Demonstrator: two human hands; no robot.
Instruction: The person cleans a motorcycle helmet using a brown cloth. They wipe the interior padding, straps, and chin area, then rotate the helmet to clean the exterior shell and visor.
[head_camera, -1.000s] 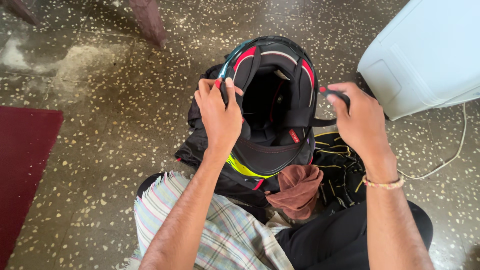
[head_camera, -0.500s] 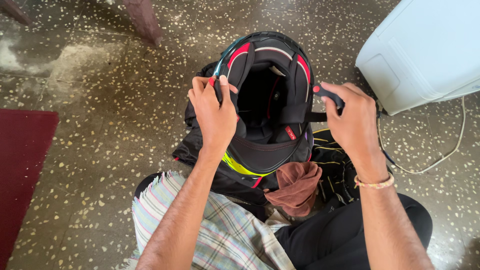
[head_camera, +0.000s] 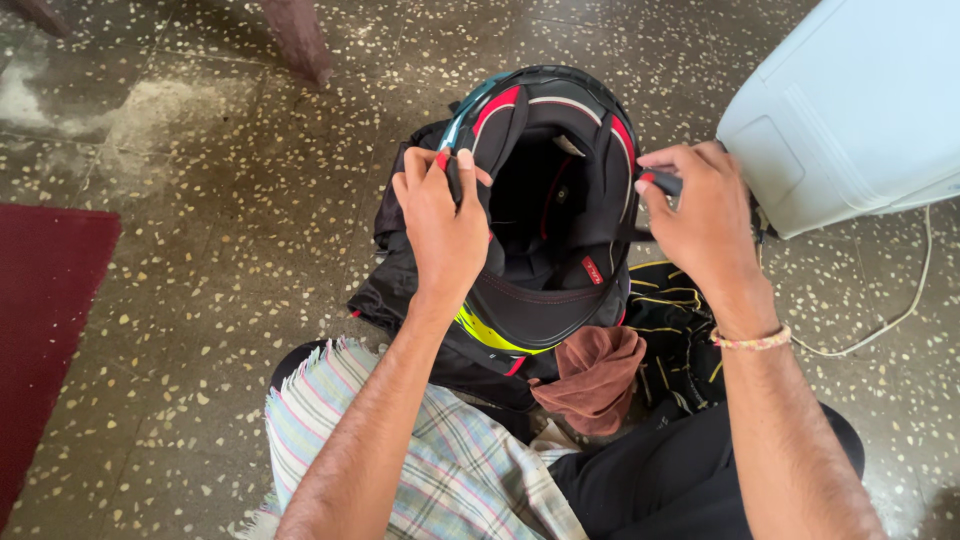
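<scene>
Over the lap, two hands, left hand (head_camera: 447, 225) and right hand (head_camera: 705, 215), pinch one helmet's (head_camera: 545, 190) two straps.

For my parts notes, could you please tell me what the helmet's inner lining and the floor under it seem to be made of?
Helmet lining: looks like soft padded fabric, matt black with red trim; stitched seams show along the rim. The shell itself is barely visible.
Floor: seems to be terrazzo, dark stone flecked with pale chips and divided by thin joint lines, with a dull sheen.

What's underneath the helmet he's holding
Under the helmet lies a black garment with yellow stripes, bunched on the speckled floor, with a brown cloth at its near edge. Whatever lies directly beneath the shell is covered.
</scene>
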